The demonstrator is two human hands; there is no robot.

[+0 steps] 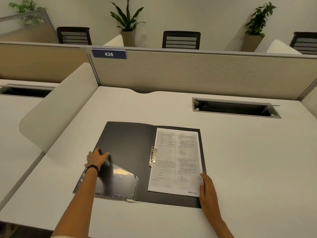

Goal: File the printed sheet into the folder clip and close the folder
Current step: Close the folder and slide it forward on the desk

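Table (pixel 240 152): a pale surface that carries the whole job, with a cable slot (pixel 235 109) set into it well behind the work.
Folder (pixel 130 145): dark, lying open and flat near the front edge, the left cover spread out to the left and the back cover under the paper.
Pocket (pixel 118 184): a clear plastic sleeve on the lower part of the left cover, catching glare.
Sheet (pixel 175 162): printed, face up on the right half of the folder, its left edge against the clip and seemingly under it (the pictures are too blurred to show whether it is truly pinned).
Clip (pixel 152 156): a metal spring clip beside the spine, lying along the sheet's left margin.
Left hand (pixel 97 158): spread flat on the outer edge of the left cover, fingers extended and gripping nothing firmly; it looks placed to catch that edge.
Right hand (pixel 205 186): open, fingertips resting on the sheet's lower right corner and the folder edge, steadying rather than grasping.
Step in hand: filing appears finished or nearly so, and closing is about to begin.
Next move: the left hand would need to get under the cover's edge, lift it and swing it over the spine onto the sheet, while the right hand holds the paper square and then slips clear.
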